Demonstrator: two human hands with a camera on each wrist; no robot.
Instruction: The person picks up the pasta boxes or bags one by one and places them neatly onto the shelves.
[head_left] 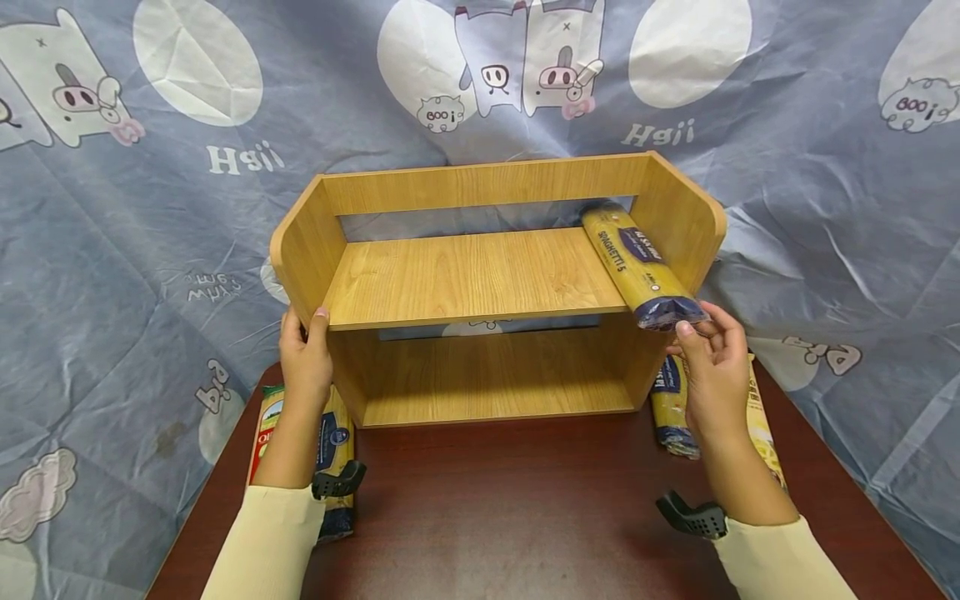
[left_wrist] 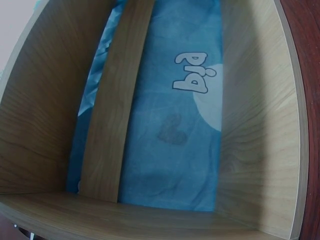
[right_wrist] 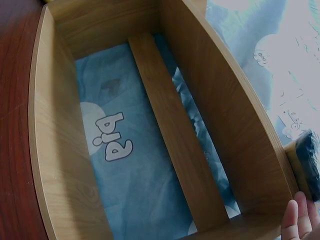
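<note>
A grey-blue cloth with cartoon pigs and printed words hung behind the table, whose surface was dark red-brown. From my distant place I saw the wooden shelf standing upright on it, with two boards. The packet of spaghetti lay on the upper board, at its right end, just beside the right side panel. Its far end was near the back edge, and its dark blue near end stuck out over the front edge.

The person's right hand was at this near end. The thumb was in front of the wrapper and the other fingers to its right and below, touching it; I could not tell if they pinched the wrapper or only pressed it. The person's left hand, well apart from the packet, gripped the front edge of the left side panel, with the thumb on one side and fingers on the other.

Near the table's left edge I noticed a red packet and a yellow-blue packet, partly behind the left forearm. Toward the right edge lay a second yellow-blue packet and a pale yellow packet.
</note>
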